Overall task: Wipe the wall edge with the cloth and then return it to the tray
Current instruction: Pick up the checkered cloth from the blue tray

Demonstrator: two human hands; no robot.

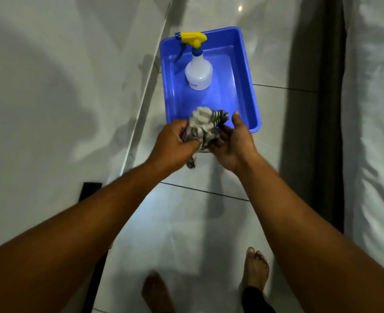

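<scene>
A crumpled grey and black striped cloth (203, 125) is bunched between both my hands, just over the near rim of the blue tray (248, 86). My left hand (175, 145) grips its left side with the fingers closed. My right hand (234, 141) cups it from the right, thumb up. A loose end of the cloth hangs below my left hand. The tray sits on the tiled floor beside the wall edge (146, 98), a pale strip running along the foot of the white wall on the left.
A white spray bottle (199, 73) with a yellow and blue trigger stands upright in the tray's far half. A white-covered mattress (373, 132) with a dark base lines the right side. My bare feet (255, 267) stand on the tiles below. A black object (89, 190) sits on the wall.
</scene>
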